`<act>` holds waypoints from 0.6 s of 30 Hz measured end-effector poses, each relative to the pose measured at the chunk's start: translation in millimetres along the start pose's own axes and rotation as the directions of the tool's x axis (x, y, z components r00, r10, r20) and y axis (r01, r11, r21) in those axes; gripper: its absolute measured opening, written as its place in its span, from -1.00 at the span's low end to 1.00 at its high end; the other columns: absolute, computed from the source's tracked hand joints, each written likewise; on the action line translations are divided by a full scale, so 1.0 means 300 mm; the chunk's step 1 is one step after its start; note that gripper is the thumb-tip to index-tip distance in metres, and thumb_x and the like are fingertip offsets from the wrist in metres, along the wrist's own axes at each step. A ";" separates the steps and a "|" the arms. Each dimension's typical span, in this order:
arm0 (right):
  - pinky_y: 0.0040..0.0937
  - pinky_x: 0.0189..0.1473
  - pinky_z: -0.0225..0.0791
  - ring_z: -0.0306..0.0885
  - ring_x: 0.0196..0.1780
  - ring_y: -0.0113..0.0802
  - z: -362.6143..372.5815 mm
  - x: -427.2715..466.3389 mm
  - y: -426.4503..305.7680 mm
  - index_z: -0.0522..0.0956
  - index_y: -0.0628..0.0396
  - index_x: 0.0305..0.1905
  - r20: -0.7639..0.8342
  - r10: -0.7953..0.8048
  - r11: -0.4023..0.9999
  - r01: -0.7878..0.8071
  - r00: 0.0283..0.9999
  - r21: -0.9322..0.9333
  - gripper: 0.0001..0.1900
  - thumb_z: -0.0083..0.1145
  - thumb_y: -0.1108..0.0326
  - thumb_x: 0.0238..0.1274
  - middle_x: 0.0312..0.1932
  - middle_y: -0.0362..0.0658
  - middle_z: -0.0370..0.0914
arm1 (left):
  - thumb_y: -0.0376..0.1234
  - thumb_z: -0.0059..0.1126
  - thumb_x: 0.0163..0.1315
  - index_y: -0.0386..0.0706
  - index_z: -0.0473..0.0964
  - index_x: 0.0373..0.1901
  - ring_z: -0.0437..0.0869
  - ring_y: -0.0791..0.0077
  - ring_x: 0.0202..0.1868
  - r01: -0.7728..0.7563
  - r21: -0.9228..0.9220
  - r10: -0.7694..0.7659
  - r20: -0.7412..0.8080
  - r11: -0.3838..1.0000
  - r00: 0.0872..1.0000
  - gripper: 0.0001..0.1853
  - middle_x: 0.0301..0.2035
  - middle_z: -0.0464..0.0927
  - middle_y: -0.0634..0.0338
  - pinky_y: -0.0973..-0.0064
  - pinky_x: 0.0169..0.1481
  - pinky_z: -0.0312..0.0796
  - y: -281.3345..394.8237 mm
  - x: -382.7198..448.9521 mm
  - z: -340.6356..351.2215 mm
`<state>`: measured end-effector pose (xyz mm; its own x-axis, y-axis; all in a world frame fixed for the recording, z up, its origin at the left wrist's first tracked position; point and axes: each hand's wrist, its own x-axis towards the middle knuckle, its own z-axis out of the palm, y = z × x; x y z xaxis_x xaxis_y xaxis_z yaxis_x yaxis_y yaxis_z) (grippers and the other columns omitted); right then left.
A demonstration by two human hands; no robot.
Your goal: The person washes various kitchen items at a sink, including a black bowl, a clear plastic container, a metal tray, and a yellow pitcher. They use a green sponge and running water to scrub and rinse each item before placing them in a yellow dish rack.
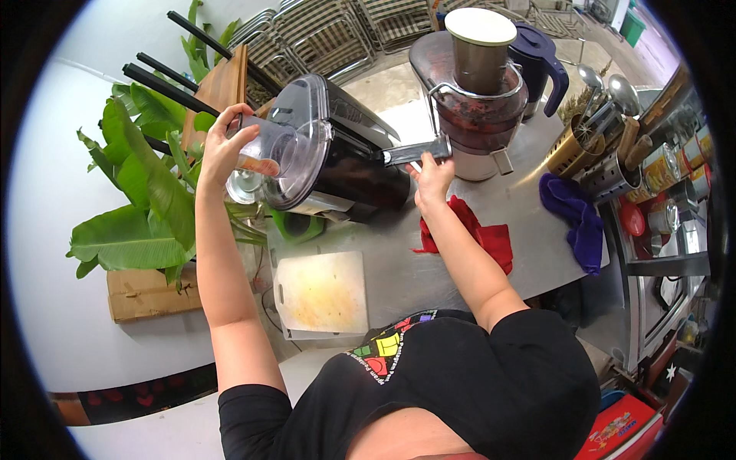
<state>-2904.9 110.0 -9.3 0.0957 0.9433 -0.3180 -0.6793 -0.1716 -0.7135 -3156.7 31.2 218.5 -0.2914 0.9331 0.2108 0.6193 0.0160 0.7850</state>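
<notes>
A black electric juicer (pixel 362 167) with a clear plastic lid (pixel 299 138) lies tilted before me on a steel table (pixel 397 276). My left hand (pixel 227 141) grips the clear feed chute (pixel 267 146) on that lid, thumb and fingers around its end. An orange patch shows at the chute; what it is, I cannot tell. My right hand (pixel 430 172) pinches the juicer's black and metal locking arm (pixel 417 152), which sticks out to the right. Just beyond this hand stands a second juicer (pixel 480 115), its translucent bowl stained dark red and a white-topped pusher (pixel 480 52) in its chute.
A stained cutting board (pixel 322 293) lies near me at left, a red cloth (pixel 489 236) under my right forearm. Farther right are a purple cloth (pixel 572 215) and metal utensil holders (pixel 575 144). Behind stands a dark blue pitcher (pixel 532 46); leafy plants (pixel 144 190) crowd the left.
</notes>
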 end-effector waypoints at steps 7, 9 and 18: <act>-0.42 -0.25 0.43 0.59 -0.33 -0.31 0.228 -0.073 -0.135 0.53 0.17 -0.13 0.437 -0.687 0.498 0.814 0.581 -0.299 -0.79 0.16 0.44 0.10 -0.35 -0.10 0.59 | -0.19 0.26 -0.12 -0.12 0.51 -0.20 0.49 0.41 -0.17 -0.035 0.162 0.037 -0.011 0.986 0.999 -0.60 -0.27 0.49 0.16 0.46 -0.02 0.33 -0.006 0.037 0.029; -0.40 -0.29 0.45 0.61 -0.27 -0.24 0.282 -0.043 -0.140 0.55 0.03 -0.07 0.579 -0.702 0.288 0.909 0.415 -0.303 -0.73 0.18 0.42 0.06 -0.28 -0.14 0.61 | -0.13 0.23 -0.11 -0.06 0.52 -0.18 0.51 0.37 -0.15 0.035 0.230 -0.019 -0.069 0.972 0.997 -0.59 -0.25 0.49 0.14 0.43 -0.01 0.33 0.006 0.044 0.042; -0.40 -0.16 0.45 0.59 -0.13 -0.25 0.248 0.071 -0.167 0.53 -0.12 0.06 0.784 -0.493 0.227 0.926 0.377 -0.303 -0.53 -0.05 0.58 0.04 -0.12 -0.18 0.59 | -0.03 0.15 -0.13 0.07 0.53 -0.13 0.53 0.23 -0.06 0.082 0.595 0.017 -0.158 0.799 0.987 -0.54 -0.14 0.50 0.09 0.36 0.02 0.36 0.153 0.102 0.221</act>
<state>-2923.0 159.7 66.0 -0.1996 0.6635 0.7211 0.1553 0.7480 -0.6453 -3088.8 84.2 222.5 -0.3926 0.8647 0.3134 0.9053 0.3031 0.2978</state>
